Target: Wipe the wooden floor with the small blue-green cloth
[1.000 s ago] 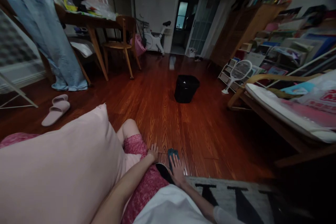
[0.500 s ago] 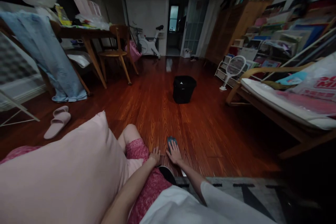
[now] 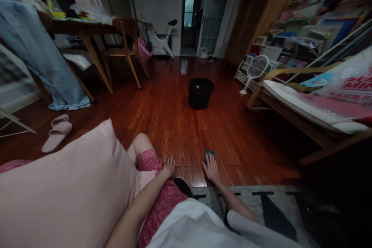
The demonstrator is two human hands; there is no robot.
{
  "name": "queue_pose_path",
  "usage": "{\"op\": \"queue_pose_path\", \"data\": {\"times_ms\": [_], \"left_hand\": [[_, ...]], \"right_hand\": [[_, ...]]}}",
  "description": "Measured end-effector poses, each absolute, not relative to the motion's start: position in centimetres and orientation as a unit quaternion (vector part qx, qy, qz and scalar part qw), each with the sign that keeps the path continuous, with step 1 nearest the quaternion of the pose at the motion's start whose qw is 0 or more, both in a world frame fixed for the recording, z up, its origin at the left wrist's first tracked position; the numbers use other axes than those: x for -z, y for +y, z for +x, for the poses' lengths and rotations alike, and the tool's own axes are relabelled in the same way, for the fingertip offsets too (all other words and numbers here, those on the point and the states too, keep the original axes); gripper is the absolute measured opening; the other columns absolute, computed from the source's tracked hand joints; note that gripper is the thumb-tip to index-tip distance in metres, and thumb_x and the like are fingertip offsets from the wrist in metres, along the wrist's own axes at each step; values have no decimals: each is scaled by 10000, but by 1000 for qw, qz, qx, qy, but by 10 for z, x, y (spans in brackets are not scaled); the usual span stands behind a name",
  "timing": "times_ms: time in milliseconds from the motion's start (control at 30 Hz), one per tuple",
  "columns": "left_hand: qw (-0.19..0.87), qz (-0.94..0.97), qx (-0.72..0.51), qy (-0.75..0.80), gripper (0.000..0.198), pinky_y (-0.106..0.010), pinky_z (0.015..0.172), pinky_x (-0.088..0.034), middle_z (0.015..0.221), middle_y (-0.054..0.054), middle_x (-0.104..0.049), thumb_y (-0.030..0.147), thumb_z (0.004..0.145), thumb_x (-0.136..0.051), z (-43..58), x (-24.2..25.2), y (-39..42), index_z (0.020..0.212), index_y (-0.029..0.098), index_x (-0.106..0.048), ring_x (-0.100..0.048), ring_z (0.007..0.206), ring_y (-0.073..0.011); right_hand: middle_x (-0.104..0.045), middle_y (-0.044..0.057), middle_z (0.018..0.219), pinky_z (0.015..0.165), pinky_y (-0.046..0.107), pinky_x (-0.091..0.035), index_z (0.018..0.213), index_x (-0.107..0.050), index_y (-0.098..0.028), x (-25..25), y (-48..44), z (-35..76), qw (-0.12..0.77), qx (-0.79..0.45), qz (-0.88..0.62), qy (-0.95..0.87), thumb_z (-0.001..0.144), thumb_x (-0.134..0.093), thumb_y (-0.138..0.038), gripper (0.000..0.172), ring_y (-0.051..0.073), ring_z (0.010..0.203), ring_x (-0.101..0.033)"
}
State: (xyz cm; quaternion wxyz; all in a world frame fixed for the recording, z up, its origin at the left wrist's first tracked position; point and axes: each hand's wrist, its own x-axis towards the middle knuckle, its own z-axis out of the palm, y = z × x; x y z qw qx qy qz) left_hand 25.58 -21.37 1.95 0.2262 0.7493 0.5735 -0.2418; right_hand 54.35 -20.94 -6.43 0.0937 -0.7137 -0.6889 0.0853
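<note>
My right hand (image 3: 212, 169) reaches down to the wooden floor (image 3: 181, 124) in front of me. Its fingers lie over a small blue-grey cloth-like pad (image 3: 207, 152), whose exact kind is hard to make out in the dim light. My left hand (image 3: 169, 166) rests low beside my bent leg, near the pink shorts (image 3: 149, 161), fingers spread and nothing in them. A large pale pink pillow (image 3: 72, 186) lies against my left arm.
A black bin (image 3: 201, 93) stands on the floor ahead. Pink slippers (image 3: 56, 133), a chair (image 3: 123, 48) and a table are to the left. On the right are a wooden armchair (image 3: 276, 73), a white racket (image 3: 255, 68) and cluttered shelves. A grey patterned rug (image 3: 250, 197) lies beneath me.
My right hand has slid to the right across the floor, taking the blue-grey pad with it. My left hand stays nearly in place, while the view has shifted slightly.
</note>
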Motion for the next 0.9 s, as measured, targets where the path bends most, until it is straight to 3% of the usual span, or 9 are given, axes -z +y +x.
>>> {"op": "queue_pose_path", "data": {"times_ms": [133,400,500,600,767,900], "left_hand": [[216,749,257,571,906,-519,1191,-285,1656,-219,-14,410,876,-550,257,-26,-214,1606,58,-145,-79,1538,-358],[223,750,250,570,909,-541,1189,-286,1659,-210,-26,445,882,-557,256,-24,-213,1612,90,-149,-81,1535,-370],[226,751,245,570,913,-558,1189,-281,1660,-199,-29,438,876,-562,254,-21,-213,1616,107,-143,-73,1535,-370],[225,752,242,570,919,-536,1203,-266,1663,-201,-13,436,881,-568,253,-20,-214,1613,82,-138,-54,1537,-363],[222,751,250,569,936,-531,1200,-273,1658,-222,-3,456,877,-599,253,-24,-215,1609,72,-158,-58,1532,-381],[212,754,260,565,890,-525,1199,-276,1661,-200,12,439,906,-551,252,-27,-215,1614,90,-139,-54,1537,-366]], "right_hand": [[-208,154,1672,1236,509,-158,1601,-244,-110,58,-184,517,96,-87,-755,-642,999,-247,-426,679,288,1550,-164],[-192,52,1689,1240,469,-191,1606,-231,-273,77,-269,485,77,-131,-526,-837,999,-351,-471,650,232,1553,-157],[-242,32,1678,1237,451,-211,1593,-277,-301,70,-284,515,89,-145,-514,-841,997,-371,-461,624,213,1546,-186],[-276,67,1666,1233,469,-218,1583,-322,-243,58,-266,551,105,-132,-596,-785,999,-333,-445,618,228,1541,-208],[-223,160,1669,1231,517,-171,1594,-262,-107,44,-216,559,120,-101,-761,-629,996,-253,-390,661,279,1551,-158],[-155,198,1674,1229,551,-122,1600,-203,-58,44,-212,518,116,-107,-775,-612,1000,-232,-382,683,310,1557,-105]]}}
